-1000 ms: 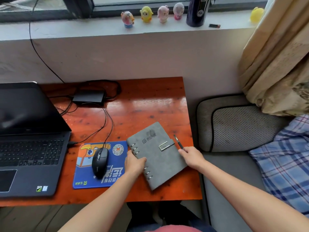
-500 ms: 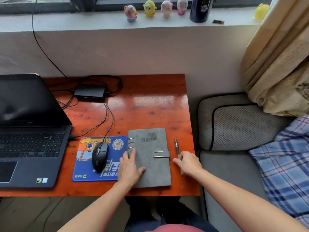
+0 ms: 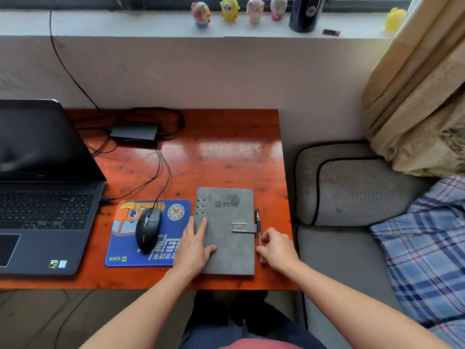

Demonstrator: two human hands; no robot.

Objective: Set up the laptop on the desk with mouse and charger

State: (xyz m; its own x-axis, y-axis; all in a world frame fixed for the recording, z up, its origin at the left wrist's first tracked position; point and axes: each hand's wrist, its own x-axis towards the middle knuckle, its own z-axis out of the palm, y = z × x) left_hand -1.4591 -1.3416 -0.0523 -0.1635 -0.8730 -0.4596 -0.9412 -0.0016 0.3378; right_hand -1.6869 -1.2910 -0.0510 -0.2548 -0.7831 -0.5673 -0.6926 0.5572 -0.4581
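Note:
An open black laptop (image 3: 45, 197) stands at the left of the red-brown desk (image 3: 221, 152). Its black charger brick (image 3: 136, 132) lies behind it with cables running forward. A black wired mouse (image 3: 148, 227) rests on a blue mouse pad (image 3: 125, 248). Right of the pad lies a shut grey ring notebook (image 3: 229, 248), square to the desk edge. My left hand (image 3: 195, 245) lies flat on the notebook's left edge. My right hand (image 3: 278, 248) touches a pen (image 3: 258, 222) lying along the notebook's right side, fingers curled at it.
A grey seat cushion (image 3: 352, 192) and a blue plaid cloth (image 3: 427, 248) lie right of the desk. A beige curtain (image 3: 415, 96) hangs at the right. Small figurines (image 3: 229, 11) and a dark bottle (image 3: 305, 13) stand on the windowsill. A black cable (image 3: 68, 66) runs down the wall.
The notebook has been turned from a slant to lie straight beside the mouse pad. The pen has been laid down along its right edge. Both hands stay on them.

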